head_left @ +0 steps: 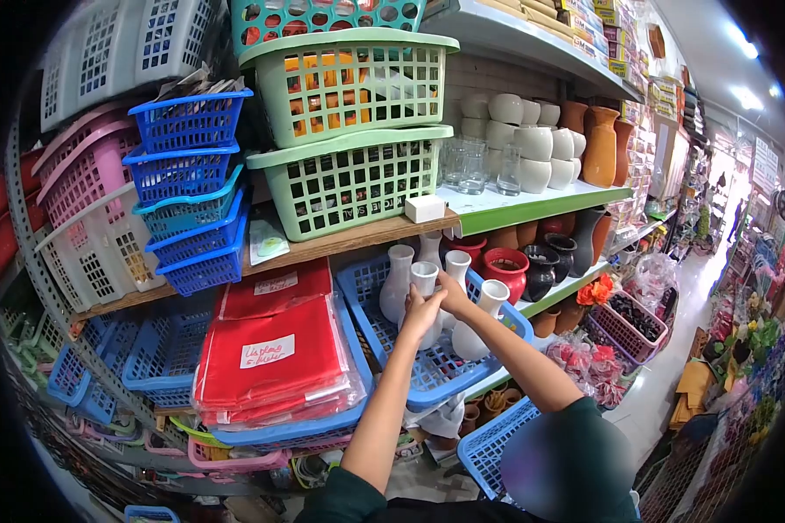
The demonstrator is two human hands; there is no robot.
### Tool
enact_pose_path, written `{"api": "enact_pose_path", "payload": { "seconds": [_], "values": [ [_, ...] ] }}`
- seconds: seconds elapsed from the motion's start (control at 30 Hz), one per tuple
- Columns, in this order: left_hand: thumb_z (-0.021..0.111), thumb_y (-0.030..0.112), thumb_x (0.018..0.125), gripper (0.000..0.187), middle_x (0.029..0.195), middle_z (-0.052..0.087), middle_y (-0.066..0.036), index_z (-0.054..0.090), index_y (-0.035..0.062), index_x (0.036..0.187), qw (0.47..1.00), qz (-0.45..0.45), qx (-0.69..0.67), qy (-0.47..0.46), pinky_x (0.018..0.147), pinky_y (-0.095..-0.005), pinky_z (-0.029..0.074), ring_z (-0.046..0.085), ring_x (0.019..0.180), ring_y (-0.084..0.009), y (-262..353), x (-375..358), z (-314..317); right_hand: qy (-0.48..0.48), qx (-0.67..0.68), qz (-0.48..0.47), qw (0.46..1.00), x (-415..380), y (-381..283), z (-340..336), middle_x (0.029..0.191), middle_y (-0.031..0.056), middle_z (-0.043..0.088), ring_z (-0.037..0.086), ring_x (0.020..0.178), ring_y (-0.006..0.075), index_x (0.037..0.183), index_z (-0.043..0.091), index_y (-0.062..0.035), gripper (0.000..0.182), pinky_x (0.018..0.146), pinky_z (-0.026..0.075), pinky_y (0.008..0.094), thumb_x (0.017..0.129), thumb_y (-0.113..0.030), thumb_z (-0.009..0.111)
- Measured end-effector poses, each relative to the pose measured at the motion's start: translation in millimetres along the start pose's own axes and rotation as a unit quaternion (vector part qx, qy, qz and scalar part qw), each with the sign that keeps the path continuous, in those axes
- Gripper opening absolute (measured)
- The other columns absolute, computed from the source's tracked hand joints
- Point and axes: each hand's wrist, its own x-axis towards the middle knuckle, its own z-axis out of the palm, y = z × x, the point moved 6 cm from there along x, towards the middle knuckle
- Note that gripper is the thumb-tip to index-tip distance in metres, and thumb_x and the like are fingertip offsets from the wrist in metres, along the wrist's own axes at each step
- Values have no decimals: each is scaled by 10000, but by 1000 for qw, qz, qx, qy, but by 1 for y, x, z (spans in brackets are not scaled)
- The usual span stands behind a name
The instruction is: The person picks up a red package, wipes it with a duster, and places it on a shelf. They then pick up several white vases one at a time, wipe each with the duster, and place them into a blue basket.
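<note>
Several white vases stand in a blue basket (pixel 423 392) on the lower shelf. My left hand (pixel 423 312) is closed round the neck of a white vase (pixel 424 277) near the middle of the basket. Close beside it, my right hand (pixel 453 295) is at the same vase's neck, its fingers bent; whether it grips the vase is hard to see. Another white vase (pixel 400 277) stands to the left, and one more (pixel 473 336) leans to the right under my right forearm.
Red plastic-wrapped packs (pixel 262 366) lie left of the basket. Above are green baskets (pixel 353 183) and a small white box (pixel 425 208) at the shelf edge. Red and black pots (pixel 508 268) stand right. Another blue basket (pixel 488 440) is below.
</note>
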Motion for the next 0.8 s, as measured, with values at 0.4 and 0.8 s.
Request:
{"api": "enact_pose_path", "payload": {
  "seconds": [0.4, 0.8],
  "values": [
    [653, 382, 742, 1015, 1235, 462, -201, 25, -74, 1396, 999, 1, -2, 42, 971, -297, 350, 460, 1156, -253, -27, 17, -8, 6, -44, 63, 997, 12, -11, 14, 1008, 259, 604, 586, 962, 399, 1109, 504, 21, 701, 800, 471, 420, 560, -305, 794],
    [606, 339, 806, 791, 1369, 320, -272, 240, -113, 1342, 990, 23, -136, 30, 1043, -317, 263, 322, 1290, -290, 30, -39, -14, -29, 47, 169, 984, -28, -58, -26, 1111, 219, 575, 588, 996, 268, 1233, 441, 48, 603, 820, 467, 329, 757, -225, 692]
  ]
}}
